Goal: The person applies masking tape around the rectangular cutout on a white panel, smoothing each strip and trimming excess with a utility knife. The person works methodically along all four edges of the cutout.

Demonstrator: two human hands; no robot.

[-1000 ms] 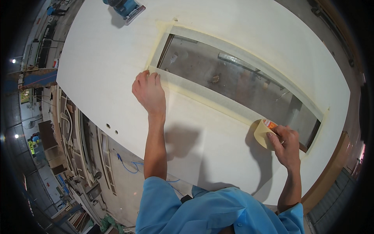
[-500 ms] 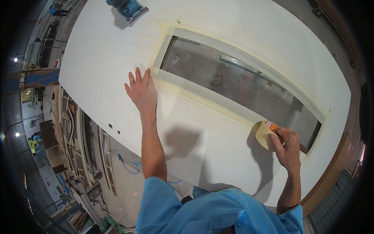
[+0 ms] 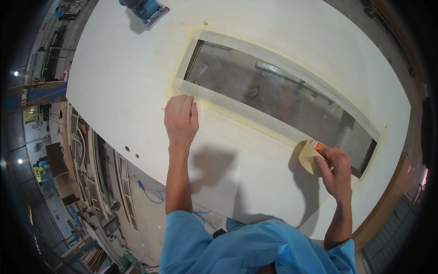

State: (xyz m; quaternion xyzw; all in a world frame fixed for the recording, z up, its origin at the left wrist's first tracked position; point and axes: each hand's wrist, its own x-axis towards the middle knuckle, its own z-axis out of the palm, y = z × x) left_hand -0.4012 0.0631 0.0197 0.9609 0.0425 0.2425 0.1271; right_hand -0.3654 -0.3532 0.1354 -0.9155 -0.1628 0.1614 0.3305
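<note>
A large white panel [image 3: 123, 82] lies in front of me, with a long rectangular opening [image 3: 273, 91] that shows the grey floor through it. Strips of pale yellow masking tape [image 3: 246, 109] run around the opening's edges. My left hand [image 3: 181, 121] rests by the near left corner of the taped border, its fingers curled in; whatever they may hold is hidden. At the opening's near right side, my right hand [image 3: 336, 171] grips a roll of masking tape [image 3: 306, 157], tilted up on its edge, against the near strip.
A blue power sander [image 3: 146, 13] stands on the panel's far left. Two small holes [image 3: 127, 149] pierce the panel near its left edge. Below on the floor lie a blue hose [image 3: 153, 197] and stacked frame pieces [image 3: 86, 150]. A brown board edge [image 3: 388, 196] shows at right.
My left hand has drawn slightly nearer and to the right, and its spread fingers have curled in. My right hand and the tape roll have stayed in place.
</note>
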